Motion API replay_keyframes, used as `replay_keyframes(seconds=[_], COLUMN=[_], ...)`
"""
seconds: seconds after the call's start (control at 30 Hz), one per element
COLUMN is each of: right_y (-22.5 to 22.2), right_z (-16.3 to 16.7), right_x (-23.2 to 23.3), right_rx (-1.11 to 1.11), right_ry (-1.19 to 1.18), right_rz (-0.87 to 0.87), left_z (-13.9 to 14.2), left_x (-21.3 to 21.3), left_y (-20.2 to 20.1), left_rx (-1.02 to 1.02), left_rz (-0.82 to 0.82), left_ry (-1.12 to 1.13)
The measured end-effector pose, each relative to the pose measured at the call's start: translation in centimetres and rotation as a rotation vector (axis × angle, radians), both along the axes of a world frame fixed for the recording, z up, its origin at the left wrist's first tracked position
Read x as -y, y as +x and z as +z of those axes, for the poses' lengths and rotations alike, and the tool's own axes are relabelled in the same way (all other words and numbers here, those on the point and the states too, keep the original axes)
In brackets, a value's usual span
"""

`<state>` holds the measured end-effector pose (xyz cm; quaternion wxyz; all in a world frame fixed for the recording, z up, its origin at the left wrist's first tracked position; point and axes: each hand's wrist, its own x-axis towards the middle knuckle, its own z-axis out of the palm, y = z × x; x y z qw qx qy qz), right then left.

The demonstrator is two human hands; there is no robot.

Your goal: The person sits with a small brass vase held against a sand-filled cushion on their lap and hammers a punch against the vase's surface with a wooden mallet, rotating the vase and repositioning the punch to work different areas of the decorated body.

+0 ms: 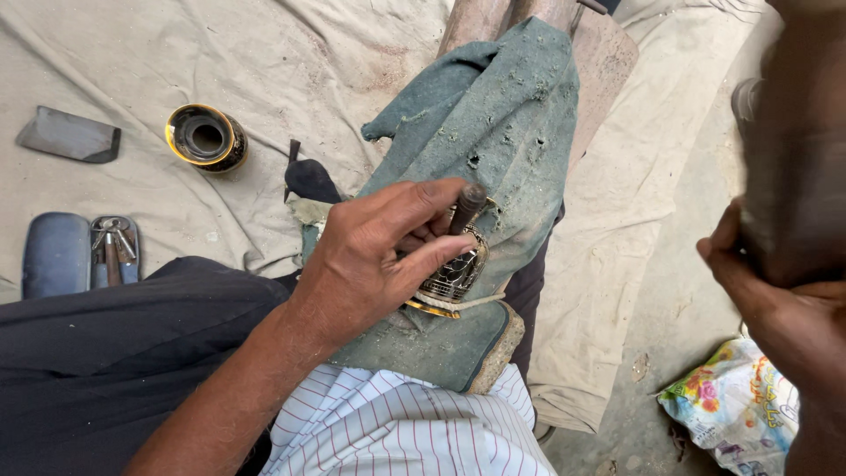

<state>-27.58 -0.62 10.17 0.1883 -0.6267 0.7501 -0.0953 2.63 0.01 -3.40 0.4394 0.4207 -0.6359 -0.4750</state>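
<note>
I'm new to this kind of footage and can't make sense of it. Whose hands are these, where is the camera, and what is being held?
The one picture comes from a camera on a person's head, looking down at their lap. The left hand holds a punch upright on a patterned metal ring, which rests on a green cloth draped over a wooden block. The right hand is raised close to the lens and blurred; it grips something dark I cannot identify. On the sheet lie a round brass piece, a flat dark plate, keys and, at lower right, a printed bag.
</note>
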Motion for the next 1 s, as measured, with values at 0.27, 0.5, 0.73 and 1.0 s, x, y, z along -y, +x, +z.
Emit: replay_keyframes(seconds=[0.27, 0.5, 0.73, 1.0], right_y=[-3.6, -5.8, -5.2, 1.2], right_z=[-1.1, -1.6, -1.2, -1.2], right_x=[1.0, 4.0, 3.7, 7.7], right_rx=[0.053, 0.206, 0.174, 0.092], right_ry=[0.027, -0.013, 0.095, 0.189], right_rz=[-0.003, 0.168, 0.055, 0.239], left_z=[0.6, 1.1, 0.6, 0.8], left_x=[0.0, 0.1, 0.4, -0.4], left_y=[0.0, -0.4, -0.2, -0.8], left_rx=[0.061, 0.021, 0.028, -0.018], left_rz=[0.03, 0.038, 0.012, 0.108], left_ry=[-0.048, -0.018, -0.007, 0.047])
